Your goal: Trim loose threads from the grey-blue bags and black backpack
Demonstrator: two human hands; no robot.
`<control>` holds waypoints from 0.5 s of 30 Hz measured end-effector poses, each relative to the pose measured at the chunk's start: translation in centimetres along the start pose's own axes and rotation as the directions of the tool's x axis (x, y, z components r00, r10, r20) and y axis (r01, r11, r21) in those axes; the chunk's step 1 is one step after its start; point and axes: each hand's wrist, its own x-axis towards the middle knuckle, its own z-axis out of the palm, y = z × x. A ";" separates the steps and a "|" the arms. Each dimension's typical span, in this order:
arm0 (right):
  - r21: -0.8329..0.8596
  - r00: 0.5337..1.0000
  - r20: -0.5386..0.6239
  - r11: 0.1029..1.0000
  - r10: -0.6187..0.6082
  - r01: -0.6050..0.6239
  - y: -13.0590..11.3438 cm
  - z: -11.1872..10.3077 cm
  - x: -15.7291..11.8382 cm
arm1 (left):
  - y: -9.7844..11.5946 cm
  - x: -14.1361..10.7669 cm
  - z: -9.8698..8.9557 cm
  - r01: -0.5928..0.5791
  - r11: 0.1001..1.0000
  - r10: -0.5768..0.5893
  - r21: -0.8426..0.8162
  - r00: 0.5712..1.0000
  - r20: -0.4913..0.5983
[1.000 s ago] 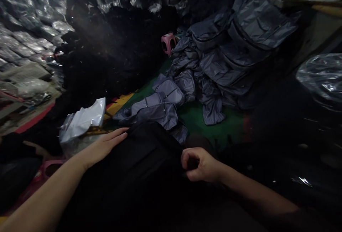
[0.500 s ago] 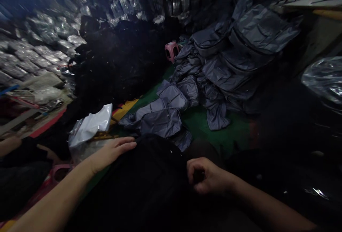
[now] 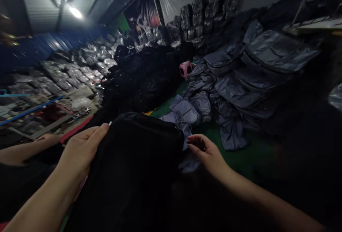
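Black fabric bag [image 3: 136, 153] under open left hand [image 3: 82, 150] (any label too dark to read); right hand [image 3: 207, 152] half-curled, grip unclear.

We see a black bag [image 3: 139, 146] before us, grey bags [image 3: 278, 52] heaped on a green floor [image 3: 256, 153], a pink stool [image 3: 186, 69], and a blue wall [image 3: 50, 45].

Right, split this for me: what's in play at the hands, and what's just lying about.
In play:
black bag under the left hand
right hand
grey bag beside the right hand

Lying about:
heaped grey bags
pink stool
black pile
wrapped bales
another person's arm
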 end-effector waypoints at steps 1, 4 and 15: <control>0.016 1.000 0.006 1.000 -0.023 0.023 -1.5 0.3 0.4 | 0.8 -0.4 0.0 -0.055 0.998 0.054 -0.018 0.997 -0.063; 0.043 0.993 0.030 0.993 -0.110 0.109 -5.7 1.1 1.7 | 2.2 -2.1 0.7 -0.200 0.979 0.188 -0.046 0.962 -0.198; -0.128 0.965 -0.016 0.958 -0.261 0.256 -11.7 2.1 9.4 | -0.3 -4.8 2.5 -0.236 0.966 0.223 -0.103 0.966 -0.130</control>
